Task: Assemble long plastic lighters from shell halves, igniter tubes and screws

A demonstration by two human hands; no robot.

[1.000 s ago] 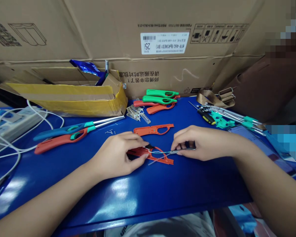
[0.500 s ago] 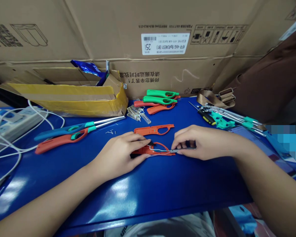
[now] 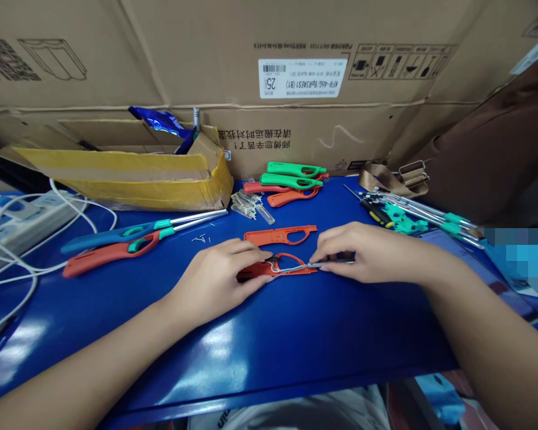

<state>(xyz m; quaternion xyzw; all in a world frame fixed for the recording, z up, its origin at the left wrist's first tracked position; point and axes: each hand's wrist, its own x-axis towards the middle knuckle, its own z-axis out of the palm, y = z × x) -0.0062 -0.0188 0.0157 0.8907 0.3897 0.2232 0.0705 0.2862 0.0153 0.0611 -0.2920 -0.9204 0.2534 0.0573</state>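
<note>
My left hand (image 3: 226, 269) presses an orange lighter handle half (image 3: 302, 270) to the blue table, thumb and fingers closed around its left end. A small black part (image 3: 269, 259) shows at my left fingertips. Thin pale wires (image 3: 289, 269) run from there along the handle's loop toward a slim grey metal rod (image 3: 327, 263). My right hand (image 3: 363, 254) pinches this rod at the handle's right end; whether it is a tube or a tool I cannot tell. The matching orange half (image 3: 278, 235) lies just behind, inner side hidden.
Green handle shells (image 3: 291, 181) and clear fuel tanks (image 3: 253, 206) lie behind. Small screws (image 3: 201, 239) and two long-necked lighters (image 3: 116, 254) are at left, beside white cables. A screwdriver (image 3: 376, 214), metal tubes (image 3: 424, 209) and a phone (image 3: 479, 269) are at right. A cardboard box (image 3: 125, 179) stands back left.
The orange handle half has tilted or shifted slightly away from me. The grey rod and my right hand have moved slightly left and back; my left hand keeps its hold.
</note>
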